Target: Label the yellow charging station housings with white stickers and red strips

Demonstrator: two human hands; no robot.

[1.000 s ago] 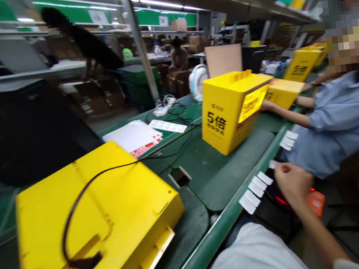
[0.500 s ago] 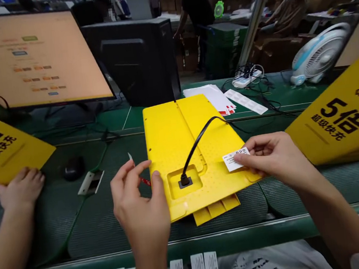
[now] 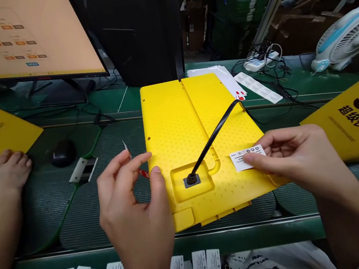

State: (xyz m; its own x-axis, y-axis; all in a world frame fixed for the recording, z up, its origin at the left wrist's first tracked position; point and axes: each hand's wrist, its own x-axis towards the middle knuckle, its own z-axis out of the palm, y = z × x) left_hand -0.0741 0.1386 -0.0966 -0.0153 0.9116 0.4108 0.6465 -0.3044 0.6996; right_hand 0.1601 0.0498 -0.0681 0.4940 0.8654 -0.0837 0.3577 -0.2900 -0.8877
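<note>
A yellow plastic housing (image 3: 171,118) lies tilted in front of me, its dimpled face up. A black power cord (image 3: 214,137) is plugged into a socket in its recess. My right hand (image 3: 286,157) pinches a white printed label (image 3: 247,157) between thumb and fingers, over the housing's right side. My left hand (image 3: 135,204) is at the housing's left edge, thumb and index finger against it. A red-and-white slip (image 3: 143,173) shows between its fingers and moves with the hand; most of it is hidden.
Another person's hand (image 3: 5,171) rests by a yellow panel at left, near a black mouse (image 3: 62,153). Behind stand a monitor (image 3: 35,38), a white sheet stack (image 3: 221,80), a label strip (image 3: 258,87) and a fan (image 3: 346,37). Several labels (image 3: 199,266) line the front edge.
The view has moved closer and lower. Label and housing appear larger, and the label sits flatter and nearer the housing's face. Both hands keep their grips.
</note>
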